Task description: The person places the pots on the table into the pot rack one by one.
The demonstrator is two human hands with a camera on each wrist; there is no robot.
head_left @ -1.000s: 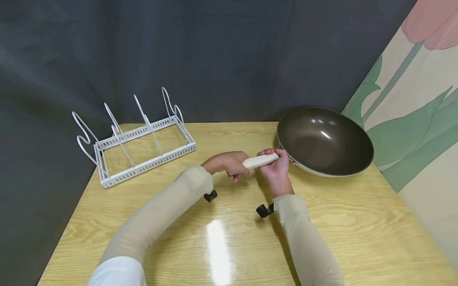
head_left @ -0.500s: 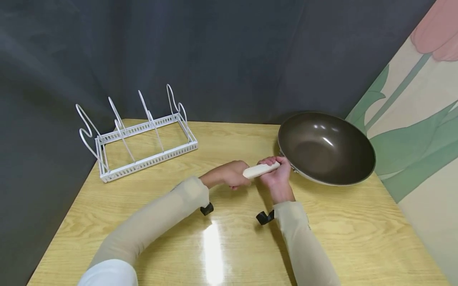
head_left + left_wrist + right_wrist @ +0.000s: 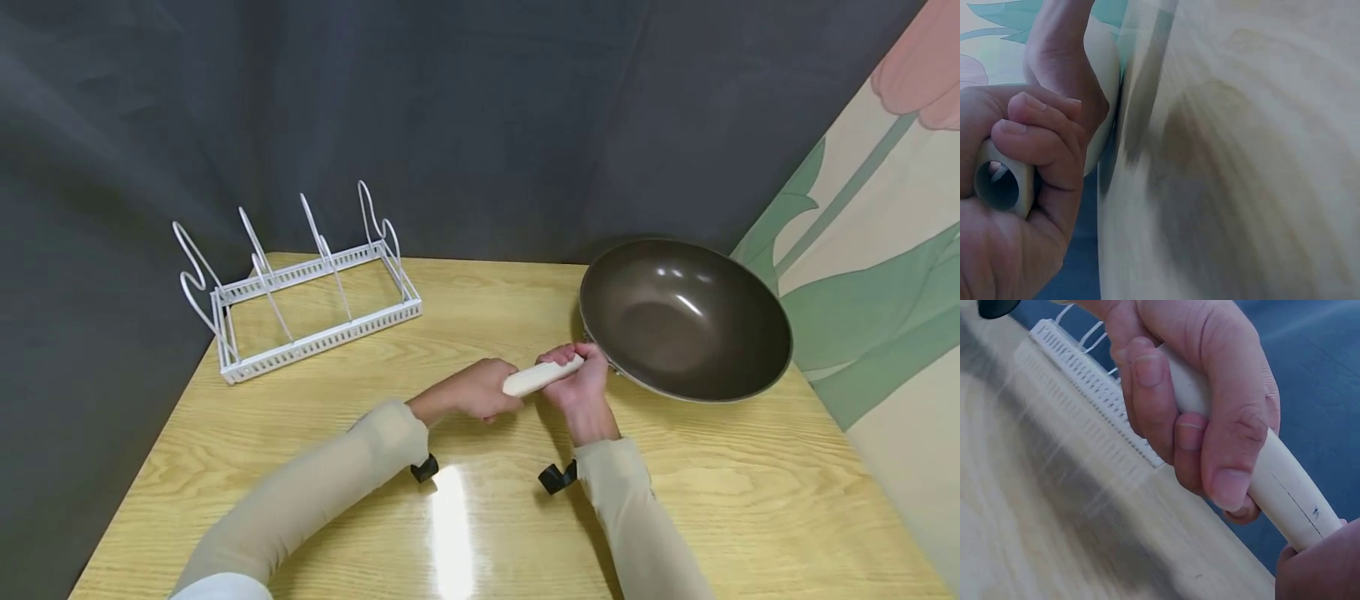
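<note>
A wok (image 3: 686, 321) with a dark brown inside and a pale outside is at the right of the table in the head view, its bowl facing up and tilted. Its cream handle (image 3: 542, 375) points left toward the middle. My right hand (image 3: 581, 383) grips the handle close to the bowl. At the handle's free end, my left hand (image 3: 483, 389) holds on with curled fingers. The hollow end of the handle (image 3: 1025, 181) shows between the left hand's fingers in the left wrist view. In the right wrist view the left hand (image 3: 1222, 394) wraps the handle.
A white wire rack (image 3: 322, 333) with upright dividers stands at the back left of the wooden table (image 3: 360, 533). Behind hangs a dark curtain (image 3: 465, 125). A wall with painted tulips (image 3: 892, 275) borders the right side, close to the wok.
Both hands have come slightly nearer to me with the handle, and the wok has shifted a little the same way. Both grips stay the same.
</note>
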